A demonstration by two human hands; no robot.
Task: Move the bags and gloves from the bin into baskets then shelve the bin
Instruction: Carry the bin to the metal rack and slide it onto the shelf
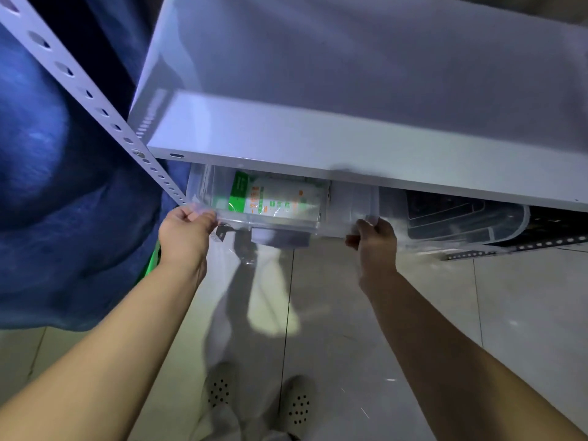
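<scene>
A clear plastic bin (346, 202) sits on a lower shelf, mostly hidden under the white shelf board (318, 144) above it. Through its front wall I see a white pack with green and orange print (276, 197). My left hand (186, 233) grips the bin's front rim at its left corner. On the same rim, further right, my right hand (375, 241) is closed. Both arms reach forward from below. No gloves or baskets are visible.
A perforated white shelf post (86, 90) runs diagonally at left, with a large blue cloth (47, 186) hanging beside it. Another clear container (461, 218) sits to the bin's right. Below are the tiled floor (509, 313) and my shoes (296, 405).
</scene>
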